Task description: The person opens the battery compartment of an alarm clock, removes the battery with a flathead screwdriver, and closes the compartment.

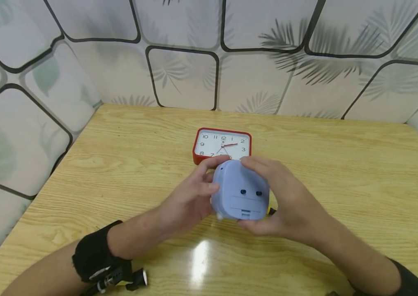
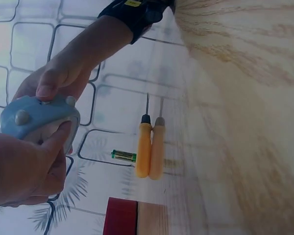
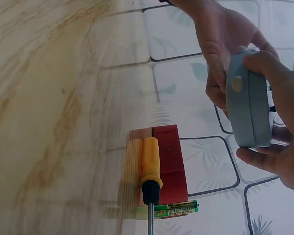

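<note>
Both hands hold a light blue alarm clock (image 1: 245, 176) above the table, its back turned up toward the head camera. Two small black knobs and a battery cover show on that back. My left hand (image 1: 188, 197) grips the clock's left side, thumb on the edge. With thumb and fingers spread across it, my right hand (image 1: 292, 201) holds the right side. White rounded knobs stick out from the casing in the left wrist view, where the fingers partly hide the pale front (image 2: 41, 132).
A red rectangular clock (image 1: 222, 142) lies face up just beyond the hands. On the table are a yellow-handled screwdriver (image 3: 151, 166) and a green battery (image 3: 176, 209), mostly hidden in the head view. A patterned wall (image 1: 183, 78) stands behind the wooden table (image 1: 138, 135).
</note>
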`<state>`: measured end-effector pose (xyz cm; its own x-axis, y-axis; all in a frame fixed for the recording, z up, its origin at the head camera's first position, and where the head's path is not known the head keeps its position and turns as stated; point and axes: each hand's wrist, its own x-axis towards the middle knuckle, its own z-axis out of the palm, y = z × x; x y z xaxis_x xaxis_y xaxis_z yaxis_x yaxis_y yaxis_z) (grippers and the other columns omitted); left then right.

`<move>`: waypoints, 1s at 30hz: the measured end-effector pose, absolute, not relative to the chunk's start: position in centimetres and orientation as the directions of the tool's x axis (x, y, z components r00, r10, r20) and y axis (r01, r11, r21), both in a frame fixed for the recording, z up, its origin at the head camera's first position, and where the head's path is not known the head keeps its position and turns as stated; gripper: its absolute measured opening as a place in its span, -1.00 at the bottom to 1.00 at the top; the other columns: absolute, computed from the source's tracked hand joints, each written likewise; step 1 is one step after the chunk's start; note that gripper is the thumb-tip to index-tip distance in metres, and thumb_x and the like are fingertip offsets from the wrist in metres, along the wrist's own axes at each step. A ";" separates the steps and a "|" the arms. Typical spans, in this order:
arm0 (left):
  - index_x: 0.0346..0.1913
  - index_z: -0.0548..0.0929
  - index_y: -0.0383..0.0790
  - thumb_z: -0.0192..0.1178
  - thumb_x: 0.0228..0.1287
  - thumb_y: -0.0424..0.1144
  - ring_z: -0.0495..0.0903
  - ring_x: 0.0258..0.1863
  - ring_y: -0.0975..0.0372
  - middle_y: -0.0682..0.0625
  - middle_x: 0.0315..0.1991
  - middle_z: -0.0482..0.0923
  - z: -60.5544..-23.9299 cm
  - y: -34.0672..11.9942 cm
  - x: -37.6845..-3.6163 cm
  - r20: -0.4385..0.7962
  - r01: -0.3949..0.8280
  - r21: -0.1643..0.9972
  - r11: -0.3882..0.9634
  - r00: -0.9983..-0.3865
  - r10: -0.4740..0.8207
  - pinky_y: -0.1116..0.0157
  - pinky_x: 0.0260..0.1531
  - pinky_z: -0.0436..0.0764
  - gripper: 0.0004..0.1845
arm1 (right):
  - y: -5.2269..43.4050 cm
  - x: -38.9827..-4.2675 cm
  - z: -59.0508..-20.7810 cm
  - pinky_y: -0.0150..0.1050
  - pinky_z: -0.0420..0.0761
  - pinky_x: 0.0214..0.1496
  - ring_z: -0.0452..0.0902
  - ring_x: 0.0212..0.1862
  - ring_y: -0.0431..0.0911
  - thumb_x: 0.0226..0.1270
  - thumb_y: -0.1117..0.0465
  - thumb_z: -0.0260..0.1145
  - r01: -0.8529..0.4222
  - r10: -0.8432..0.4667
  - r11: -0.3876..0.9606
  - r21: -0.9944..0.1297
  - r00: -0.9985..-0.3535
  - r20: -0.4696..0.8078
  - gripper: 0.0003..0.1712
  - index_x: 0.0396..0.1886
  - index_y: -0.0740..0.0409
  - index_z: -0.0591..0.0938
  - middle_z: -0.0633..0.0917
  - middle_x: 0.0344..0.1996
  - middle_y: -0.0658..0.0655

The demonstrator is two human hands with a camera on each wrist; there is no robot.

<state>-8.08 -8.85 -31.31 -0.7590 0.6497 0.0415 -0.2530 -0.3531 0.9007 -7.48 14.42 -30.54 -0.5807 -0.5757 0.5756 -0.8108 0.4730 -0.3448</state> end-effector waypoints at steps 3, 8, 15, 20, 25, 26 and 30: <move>0.47 0.04 -0.10 -0.12 0.39 -0.18 0.53 -0.06 0.24 0.03 0.12 0.43 -31.2 -9.0 -8.2 0.042 -0.266 0.892 -0.366 -0.758 0.651 0.30 -0.18 0.57 -0.38 | 14.4 -7.7 -30.4 -0.50 0.49 0.21 0.50 0.16 0.00 -0.47 0.12 0.74 -0.834 -0.548 0.416 -0.362 -0.548 0.632 0.24 0.34 0.39 0.38 0.53 0.23 0.24; 0.50 0.02 -0.11 0.11 0.36 0.09 0.47 0.06 0.17 -0.04 0.25 0.37 -31.4 -9.0 -8.5 -0.014 -0.314 0.896 -0.315 -0.727 0.686 0.16 0.02 0.54 -0.20 | 14.4 -7.9 -30.5 -0.41 0.66 0.04 0.51 0.17 -0.06 -0.18 -0.05 0.63 -0.838 -0.468 0.354 -0.415 -0.543 0.697 0.11 0.29 0.49 0.37 0.55 0.19 0.27; 0.57 -0.07 -0.10 0.29 0.08 0.39 0.40 0.26 0.11 -0.23 0.41 0.21 -32.0 -8.9 -8.9 -0.023 -0.404 0.883 -0.241 -0.549 0.835 -0.13 0.33 0.39 0.18 | 14.4 -8.1 -30.8 -0.38 0.68 -0.04 0.48 0.24 -0.04 -0.02 -0.13 0.53 -0.858 -0.408 0.217 -0.466 -0.513 0.755 0.10 0.24 0.63 0.32 0.53 0.15 0.40; 0.52 0.00 -0.30 0.34 0.09 0.33 0.49 0.11 0.17 -0.12 0.23 0.37 -32.5 -9.2 -8.7 0.012 -0.399 0.878 -0.263 -0.533 0.846 0.23 0.11 0.57 0.17 | 14.2 -8.2 -31.1 -0.30 0.72 -0.06 0.45 0.24 -0.02 -0.08 -0.03 0.59 -0.865 -0.472 0.145 -0.480 -0.487 0.735 0.10 0.25 0.62 0.28 0.49 0.16 0.38; 0.52 0.01 -0.36 0.38 0.08 0.30 0.50 0.08 0.16 -0.18 0.23 0.35 -32.2 -9.3 -8.5 0.007 -0.353 0.899 -0.258 -0.578 0.816 0.29 0.03 0.59 0.19 | 14.1 -8.0 -30.9 -0.18 0.72 -0.02 0.42 0.27 -0.01 -0.01 -0.08 0.55 -0.852 -0.522 0.205 -0.481 -0.511 0.683 0.12 0.33 0.56 0.24 0.44 0.23 0.35; 0.52 0.01 -0.35 0.38 0.06 0.31 0.51 0.08 0.15 -0.20 0.24 0.34 -32.1 -9.3 -8.5 -0.003 -0.339 0.908 -0.246 -0.592 0.806 0.28 0.05 0.59 0.20 | 14.0 -8.0 -30.9 -0.17 0.72 -0.01 0.42 0.28 0.01 0.01 -0.08 0.54 -0.850 -0.525 0.211 -0.483 -0.515 0.678 0.12 0.34 0.55 0.23 0.44 0.24 0.35; 0.53 0.04 -0.30 0.40 0.02 0.33 0.52 0.12 0.10 -0.24 0.30 0.29 -31.5 -9.5 -8.5 -0.053 -0.281 0.944 -0.174 -0.648 0.760 0.21 0.11 0.60 0.21 | 13.7 -7.9 -30.7 -0.26 0.67 0.09 0.41 0.31 0.02 0.09 -0.09 0.48 -0.845 -0.526 0.228 -0.484 -0.525 0.669 0.10 0.38 0.54 0.21 0.43 0.26 0.35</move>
<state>-8.48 -9.51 -31.54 -0.6478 0.7600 -0.0529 -0.2808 -0.1736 0.9439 -7.90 13.72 -30.74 -0.5252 -0.5262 0.6688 -0.8448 0.2280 -0.4841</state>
